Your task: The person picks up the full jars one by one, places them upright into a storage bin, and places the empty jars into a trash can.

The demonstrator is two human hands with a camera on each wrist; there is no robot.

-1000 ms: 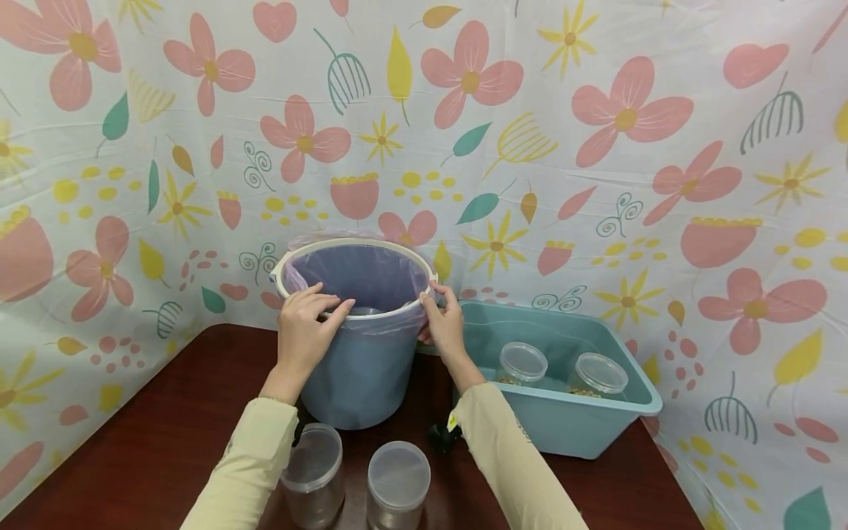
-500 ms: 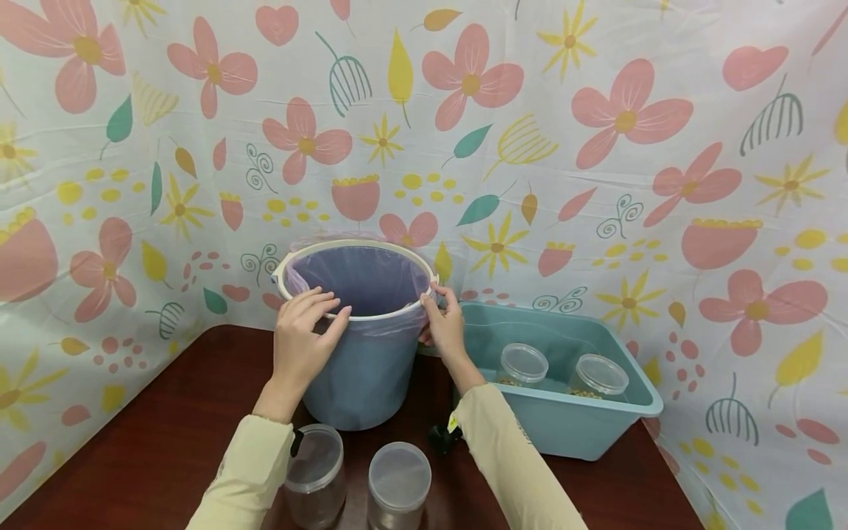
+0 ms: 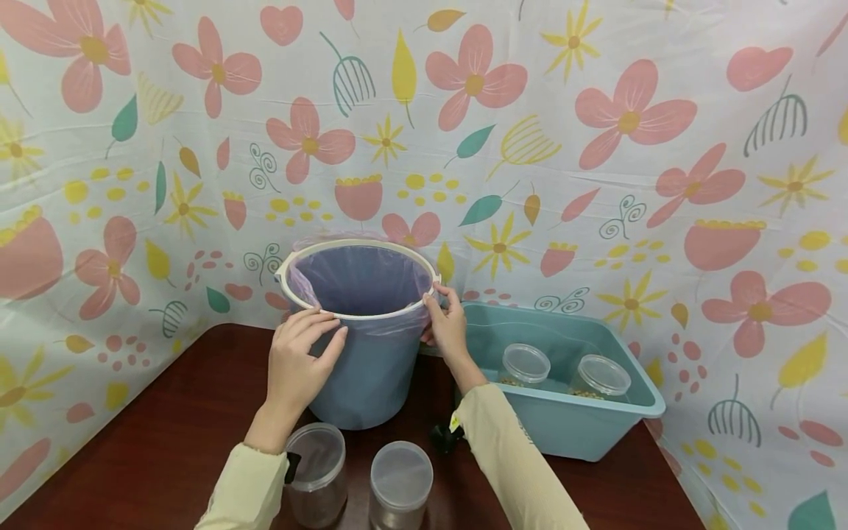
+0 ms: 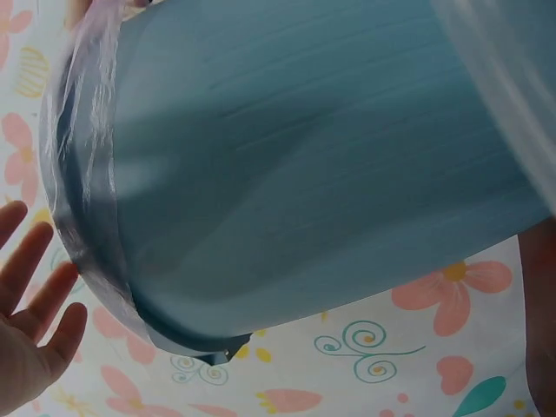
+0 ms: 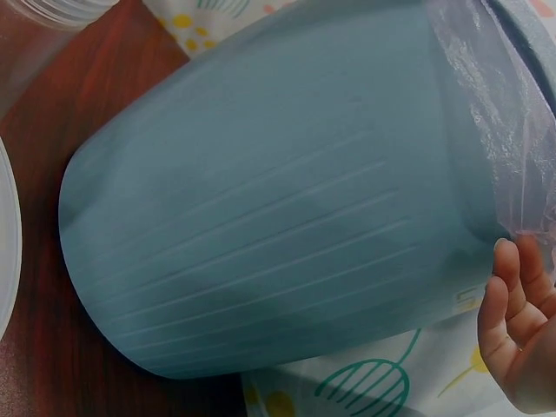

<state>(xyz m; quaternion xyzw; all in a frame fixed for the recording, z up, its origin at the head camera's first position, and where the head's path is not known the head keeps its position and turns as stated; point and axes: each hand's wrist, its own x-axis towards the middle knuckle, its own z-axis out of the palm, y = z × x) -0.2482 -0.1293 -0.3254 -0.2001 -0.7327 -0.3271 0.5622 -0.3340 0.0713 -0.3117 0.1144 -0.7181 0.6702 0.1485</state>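
Blue bin [image 3: 361, 383] upright on the worktop [image 3: 165, 427], roughly center, just left of the tub. Pale translucent liner [image 3: 361, 280] inside, folded out over the top edge, with a white ring [image 3: 371, 316] on the rim. Liner edge bunches up past the ring at the back and hangs down the outside at the front.

Left hand [image 3: 297, 361]: fingers extended, spread in the left wrist view, fingertips at the front-left of the rim, not wrapped round it. Right hand [image 3: 450, 331]: fingers bent, thumb and forefinger pinching the white ring at its right side, by the lug.

Two clear jars [image 3: 400, 486] in front of the bin, side by side with a gap. Small black object [image 3: 444, 439] right of them, by the right sleeve [image 3: 510, 464]; can't identify it. Teal tub [image 3: 556, 419] to the right, two lidded jars [image 3: 603, 375] inside, apart, grainy brownish contents [image 3: 586, 394] low down. Flower-print backdrop [image 3: 424, 73] behind everything.
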